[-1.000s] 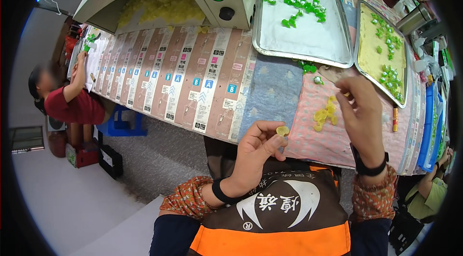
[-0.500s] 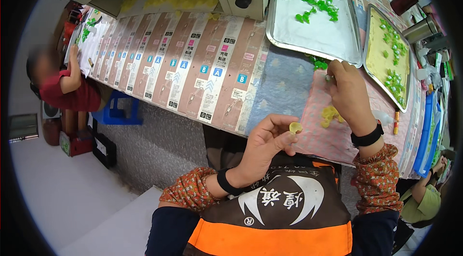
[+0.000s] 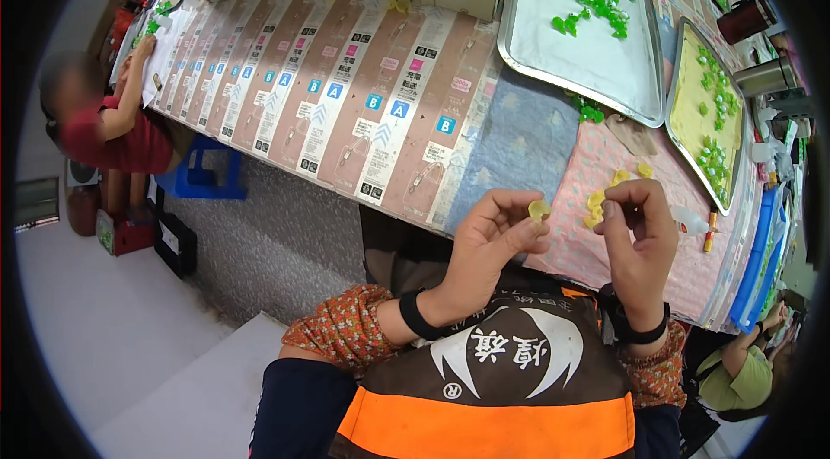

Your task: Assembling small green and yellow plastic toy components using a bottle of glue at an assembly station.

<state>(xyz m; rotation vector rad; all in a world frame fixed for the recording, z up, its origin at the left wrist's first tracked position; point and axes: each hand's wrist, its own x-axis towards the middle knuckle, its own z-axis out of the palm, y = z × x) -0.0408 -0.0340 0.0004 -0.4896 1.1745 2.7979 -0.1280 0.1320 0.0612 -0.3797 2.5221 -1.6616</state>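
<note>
**One yellow cup (image 3: 539,210) held, looks unfinished**

Left hand (image 3: 484,245) pinches it near the pink cloth (image 3: 566,245); right hand (image 3: 641,243) has curled fingers, can't tell if gripping anything. Yellow bits (image 3: 622,175) lie loose there, probably left to do. Green bits (image 3: 616,16) on the tray (image 3: 553,61) look done.

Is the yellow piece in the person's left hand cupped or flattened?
Cupped, it appears: the yellow piece, pinched at the left hand's fingertips, shows a rounded rim around a shallow hollow.
</note>
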